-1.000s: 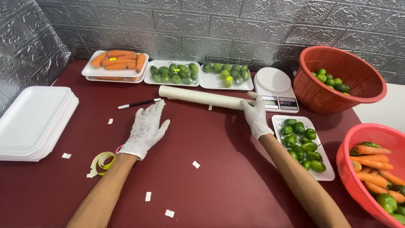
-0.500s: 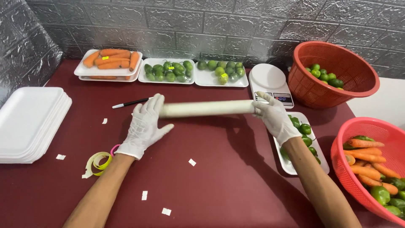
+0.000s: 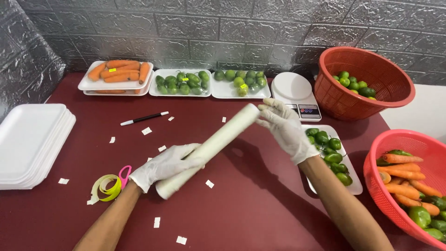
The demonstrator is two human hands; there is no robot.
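Note:
A long white roll of cling film (image 3: 218, 142) is held above the dark red table (image 3: 241, 204), tilted from lower left to upper right. My left hand (image 3: 162, 165), in a white glove, grips its near end. My right hand (image 3: 285, 128), also gloved, holds its far end by the fingertips. Just right of my right forearm lies a white foam tray of green limes (image 3: 332, 155). A roll of yellow tape with a pink dispenser (image 3: 111, 183) sits left of my left wrist.
A stack of white foam trays (image 3: 28, 144) lies at the left edge. At the back stand trays of carrots (image 3: 118, 74) and limes (image 3: 181, 83), a white scale (image 3: 295, 93), and a red basket of limes (image 3: 364, 83). Another red basket (image 3: 409, 181) holds carrots and limes. A black pen (image 3: 144, 118) and paper bits lie about.
Both hands lifted the roll off the table and drew it toward me. My left hand took its near end, and the roll swung from level to a diagonal.

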